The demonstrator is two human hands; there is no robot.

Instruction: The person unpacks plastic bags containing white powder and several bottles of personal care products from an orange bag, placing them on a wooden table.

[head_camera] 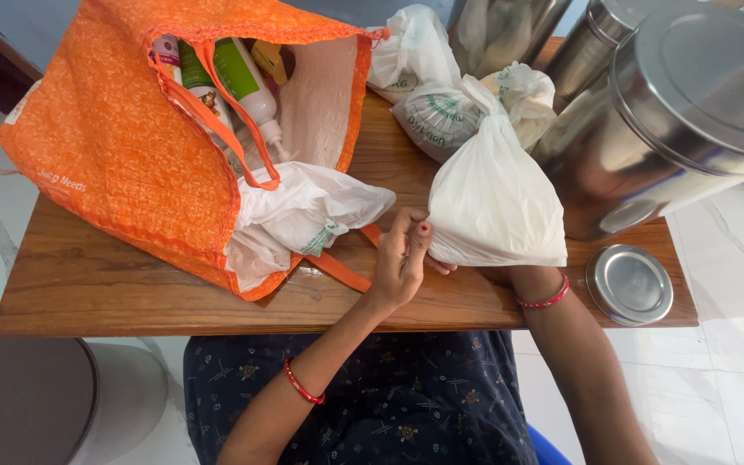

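Note:
A knotted white plastic bag (491,200) stands on the wooden table (131,293) near its front edge. My left hand (400,263) presses against the bag's lower left corner, fingers curled on the plastic. My right hand (510,274) is under the bag's bottom edge and mostly hidden by it; only the wrist with a red bangle shows. Both hands grip the bag.
An orange woven bag (122,146) lies open on the left, with bottles (243,77) and a white plastic bag (303,215) spilling out. More white bags (441,112) lie behind. Large steel canisters (682,112) stand at the right, a steel lid (629,284) by the table's edge.

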